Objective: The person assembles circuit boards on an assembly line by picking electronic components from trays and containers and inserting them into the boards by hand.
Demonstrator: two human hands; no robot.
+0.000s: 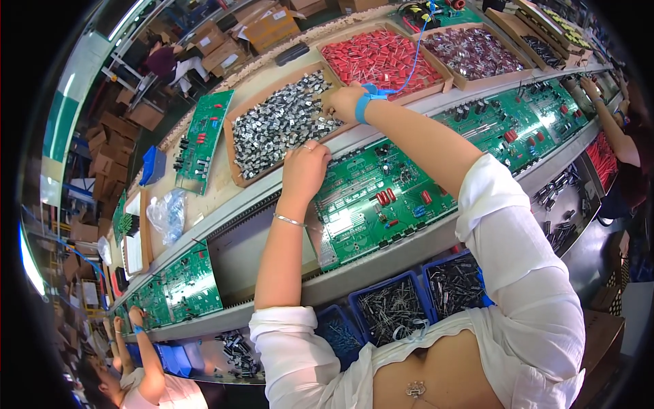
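Observation:
My left hand (304,168) rests with curled fingers on the left edge of a green circuit board (381,198) lying on the conveyor line; whether it holds a part I cannot tell. My right hand (343,101), with a blue wrist strap and a coiled blue cord, reaches into a cardboard tray of small grey-and-black components (272,126), its fingers pinched among them. A tray of red components (381,58) lies just right of that hand.
A tray of dark red parts (473,51) sits further right. More green boards (524,119) (180,286) lie along the line, and one (203,140) rests on the shelf. Blue bins of leaded parts (392,307) stand below. Other people's hands (591,87) (136,317) work at both ends.

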